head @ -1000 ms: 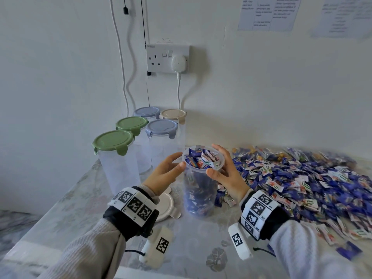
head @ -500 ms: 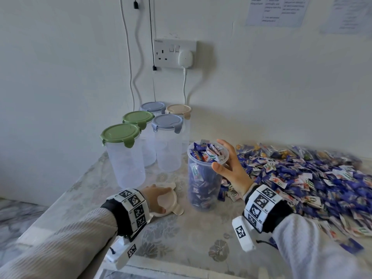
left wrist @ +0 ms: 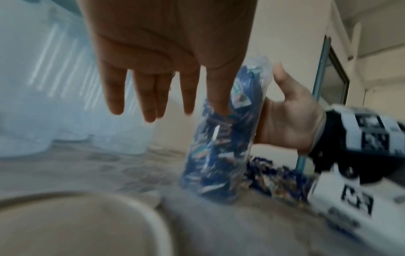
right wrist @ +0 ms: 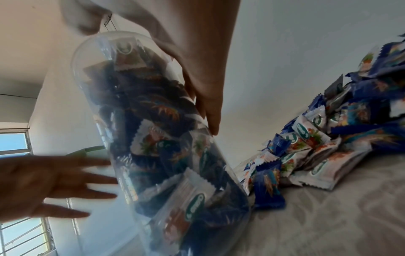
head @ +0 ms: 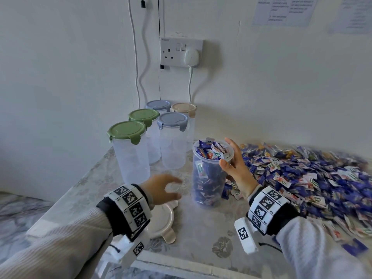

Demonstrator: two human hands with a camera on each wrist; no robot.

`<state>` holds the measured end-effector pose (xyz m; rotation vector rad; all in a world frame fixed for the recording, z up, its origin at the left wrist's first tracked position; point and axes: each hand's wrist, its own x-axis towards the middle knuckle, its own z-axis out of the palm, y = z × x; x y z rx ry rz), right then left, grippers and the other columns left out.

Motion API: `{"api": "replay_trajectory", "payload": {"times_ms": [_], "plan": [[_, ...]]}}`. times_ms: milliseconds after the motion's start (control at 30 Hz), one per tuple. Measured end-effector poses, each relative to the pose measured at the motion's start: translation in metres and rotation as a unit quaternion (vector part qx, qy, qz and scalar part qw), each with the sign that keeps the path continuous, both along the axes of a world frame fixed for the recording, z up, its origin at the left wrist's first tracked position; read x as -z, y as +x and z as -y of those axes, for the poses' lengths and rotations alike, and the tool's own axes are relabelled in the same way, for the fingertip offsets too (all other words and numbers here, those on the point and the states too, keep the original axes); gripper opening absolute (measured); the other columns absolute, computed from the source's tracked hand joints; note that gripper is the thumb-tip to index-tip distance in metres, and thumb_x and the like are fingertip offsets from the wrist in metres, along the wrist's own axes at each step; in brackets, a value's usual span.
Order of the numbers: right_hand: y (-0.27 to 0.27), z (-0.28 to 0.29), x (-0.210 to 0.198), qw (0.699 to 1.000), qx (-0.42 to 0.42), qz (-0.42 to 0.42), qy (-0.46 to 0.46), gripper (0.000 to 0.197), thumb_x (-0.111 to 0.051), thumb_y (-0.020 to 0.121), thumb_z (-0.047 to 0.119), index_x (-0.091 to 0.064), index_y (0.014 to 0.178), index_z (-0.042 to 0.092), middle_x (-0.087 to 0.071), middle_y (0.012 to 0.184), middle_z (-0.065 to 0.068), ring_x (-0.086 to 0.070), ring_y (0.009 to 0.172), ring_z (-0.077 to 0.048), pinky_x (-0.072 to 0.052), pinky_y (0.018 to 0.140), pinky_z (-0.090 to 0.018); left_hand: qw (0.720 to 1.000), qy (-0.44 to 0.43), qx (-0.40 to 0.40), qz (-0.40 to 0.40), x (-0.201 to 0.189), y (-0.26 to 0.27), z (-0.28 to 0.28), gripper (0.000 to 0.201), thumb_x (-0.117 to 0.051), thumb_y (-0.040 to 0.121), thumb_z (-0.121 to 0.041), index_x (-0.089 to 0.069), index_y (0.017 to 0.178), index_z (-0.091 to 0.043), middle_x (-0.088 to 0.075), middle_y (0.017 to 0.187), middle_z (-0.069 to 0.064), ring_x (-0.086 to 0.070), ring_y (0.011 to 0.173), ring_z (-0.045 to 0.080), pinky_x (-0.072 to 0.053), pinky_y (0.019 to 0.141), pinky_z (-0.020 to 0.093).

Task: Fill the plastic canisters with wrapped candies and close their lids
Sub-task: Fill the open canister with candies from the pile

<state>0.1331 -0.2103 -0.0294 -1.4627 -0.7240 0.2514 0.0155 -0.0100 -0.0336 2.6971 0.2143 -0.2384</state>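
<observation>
A clear canister (head: 209, 178) stands open on the table, filled to its rim with blue and white wrapped candies. My right hand (head: 231, 156) grips it near the rim, thumb in front and fingers behind. The beige lid (head: 161, 220) lies flat on the table to the canister's left. My left hand (head: 177, 188) hovers over the lid's far edge with its fingers spread, holding nothing. The left wrist view shows the straight fingers (left wrist: 151, 104), the lid (left wrist: 76, 225) below and the canister (left wrist: 219, 155). In the right wrist view the canister (right wrist: 164, 138) fills the middle.
Several closed empty canisters stand at the back left, with green lids (head: 126, 130), blue lids (head: 173, 120) and a beige lid (head: 184, 108). A wide heap of wrapped candies (head: 302, 178) covers the table's right side. The front table edge (head: 181, 264) is close.
My left hand let go of the canister's rim and dropped to the lid on the table; now it hovers over it, blurred. My right hand has kept hold of the canister.
</observation>
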Motion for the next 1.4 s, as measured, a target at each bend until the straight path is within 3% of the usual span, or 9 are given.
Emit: {"api": "replay_trajectory", "payload": {"times_ms": [167,333,400,533,600,733,900,1233,1400], "plan": [[-0.007,0.007,0.006,0.999,0.015,-0.024,-0.023,0.079,-0.051,0.060,0.084,-0.033,0.127,0.046,-0.033,0.120,0.042,-0.041,0.126,-0.001,-0.037,0.102,-0.031,0.925,-0.302,-0.031,0.227,-0.020,0.026,0.029,0.075,-0.062,0.084,-0.030,-0.016,0.144,-0.035,-0.030,0.147,-0.001,-0.032,0.131,0.012,-0.034,0.107,0.031],[-0.010,0.007,0.015,0.998,0.067,-0.002,-0.007,0.043,-0.046,0.092,0.038,-0.033,0.132,0.038,-0.054,0.104,0.020,-0.057,0.087,0.018,-0.048,0.093,-0.030,0.868,-0.422,-0.045,0.256,-0.023,0.040,0.045,0.068,-0.061,0.082,-0.025,-0.030,0.142,-0.021,-0.054,0.129,0.006,-0.052,0.121,0.022,-0.041,0.104,0.040],[-0.010,0.003,0.015,0.997,0.075,0.009,-0.002,0.040,-0.040,0.097,0.019,-0.033,0.136,0.027,-0.049,0.100,0.021,-0.053,0.085,0.023,-0.046,0.085,-0.013,0.860,-0.430,-0.067,0.268,-0.023,0.042,0.046,0.065,-0.062,0.082,-0.017,-0.033,0.141,-0.014,-0.056,0.128,0.010,-0.056,0.116,0.023,-0.043,0.102,0.036],[-0.007,-0.007,0.011,0.999,0.053,0.003,-0.003,0.034,-0.042,0.097,0.017,-0.038,0.130,0.028,-0.055,0.103,0.023,-0.059,0.090,0.014,-0.049,0.086,-0.021,0.845,-0.443,-0.101,0.282,-0.025,0.040,0.036,0.065,-0.063,0.082,-0.008,-0.034,0.141,-0.008,-0.057,0.122,0.005,-0.056,0.112,0.019,-0.042,0.102,0.035],[-0.006,-0.016,0.009,0.999,0.040,0.012,-0.001,0.034,-0.041,0.098,0.012,-0.037,0.130,0.021,-0.055,0.101,0.019,-0.059,0.086,0.016,-0.048,0.080,-0.011,0.842,-0.439,-0.119,0.290,-0.026,0.038,0.028,0.064,-0.063,0.082,-0.008,-0.035,0.140,-0.007,-0.058,0.119,0.002,-0.056,0.112,0.019,-0.042,0.103,0.039],[-0.006,-0.044,0.005,1.000,-0.001,0.002,0.000,0.037,-0.047,0.097,0.016,-0.038,0.128,0.033,-0.059,0.105,-0.023,-0.063,0.088,-0.008,-0.047,0.083,-0.021,0.836,-0.424,-0.148,0.316,-0.027,0.031,0.006,0.063,-0.062,0.083,-0.008,-0.035,0.140,-0.007,-0.057,0.121,0.003,-0.055,0.109,0.016,-0.042,0.102,0.041],[-0.002,-0.078,0.007,1.000,-0.026,-0.010,0.010,0.047,-0.054,0.094,0.016,-0.035,0.129,0.039,-0.056,0.085,0.010,-0.055,0.076,0.008,-0.041,0.075,-0.017,0.827,-0.411,-0.171,0.342,-0.026,0.023,-0.018,0.064,-0.061,0.082,-0.009,-0.035,0.140,-0.007,-0.057,0.124,0.007,-0.056,0.113,0.018,-0.043,0.101,0.038],[-0.002,-0.107,0.011,0.998,-0.046,-0.028,0.012,0.050,-0.058,0.081,0.034,-0.039,0.127,0.043,-0.061,0.121,-0.006,-0.058,0.095,-0.003,-0.046,0.086,-0.023,0.824,-0.378,-0.188,0.378,-0.017,0.017,-0.033,0.073,-0.064,0.075,-0.023,-0.036,0.139,-0.004,-0.055,0.122,0.000,-0.055,0.117,0.019,-0.042,0.101,0.032],[0.003,-0.110,0.013,0.997,-0.061,-0.035,-0.001,0.045,-0.050,0.096,0.024,-0.032,0.132,0.044,-0.057,0.123,-0.003,-0.056,0.109,-0.006,-0.044,0.098,-0.030,0.819,-0.347,-0.212,0.404,-0.014,0.021,-0.028,0.062,-0.067,0.080,-0.020,-0.042,0.136,-0.008,-0.058,0.120,0.000,-0.056,0.116,0.019,-0.042,0.102,0.032]]}}
